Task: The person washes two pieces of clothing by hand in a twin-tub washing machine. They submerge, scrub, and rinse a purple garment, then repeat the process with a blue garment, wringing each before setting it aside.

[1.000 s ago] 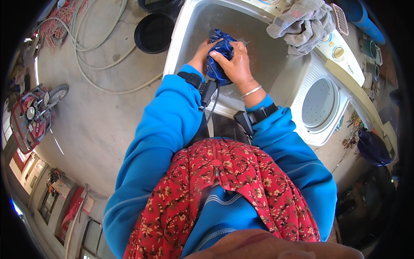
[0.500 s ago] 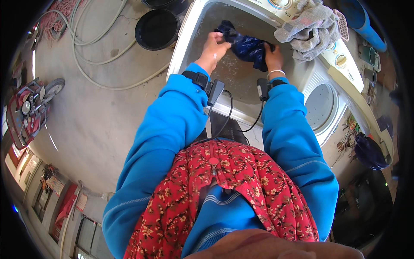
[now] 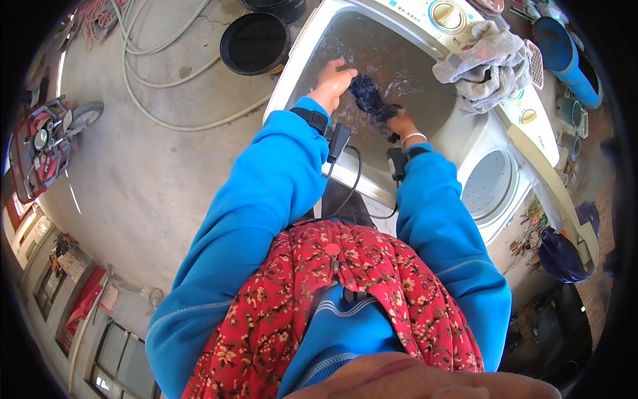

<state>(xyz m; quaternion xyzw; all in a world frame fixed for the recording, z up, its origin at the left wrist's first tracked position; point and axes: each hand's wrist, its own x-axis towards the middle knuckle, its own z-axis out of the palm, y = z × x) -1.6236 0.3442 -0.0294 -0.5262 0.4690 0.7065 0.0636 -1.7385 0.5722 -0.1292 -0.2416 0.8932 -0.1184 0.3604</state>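
Note:
A wet, dark blue cloth [image 3: 371,98] is stretched at a slant between my hands, partly in the cloudy water of the washing machine tub [image 3: 282,90]. At its upper left end my left hand [image 3: 335,82] has its fingers bent and seems to pinch the cloth, though the grip is partly hidden. My right hand [image 3: 403,125] is closed round the lower right end, close to the water, with some fingers out of sight. Ripples spread around the cloth.
A grey towel [image 3: 488,66] lies over the control panel beside a dial [image 3: 447,16]. Right of the tub is the round spin basket [image 3: 490,185]. A black bucket [image 3: 255,44] and a pale hose [image 3: 143,100] are on the floor at left, a red motorbike [image 3: 46,143] farther off.
My right hand has moved down and left, nearer to me, bringing its end of the cloth lower. The cloth now looks narrower and wetter, and the water is more stirred.

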